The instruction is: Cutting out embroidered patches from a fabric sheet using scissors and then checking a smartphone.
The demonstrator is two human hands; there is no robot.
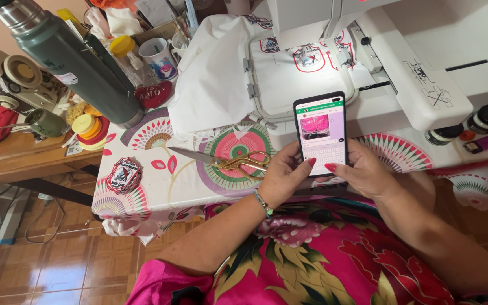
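Phone [321, 131] upright between both my hands, above my lap and the near edge of the counter [159, 186]. My left hand [282, 176] wraps the phone's lower left side, thumb laid on the glass; my right hand [362, 172] cups the lower right, thumb pressing near the keyboard on the lit screen. Both hands are closed on the phone.

Just left of my left hand, gold-handled scissors [227, 161] lie on the patterned cloth, blades pointing away to the left. Behind the phone sits a white embroidery machine [413, 68] with a hoop [289, 85] holding white fabric and red-edged patches. Farther left stand a green flask [69, 62], a mug [159, 56] and a stack of thread spools [88, 130]; one loose patch [124, 175] lies near the counter's left edge.

Risks, as I judge them: the phone rests only on fingertips over my lap, so a loosened grip could drop it; my left wrist is close to the scissors and could knock them off; my eyes are on the screen, not the hoop
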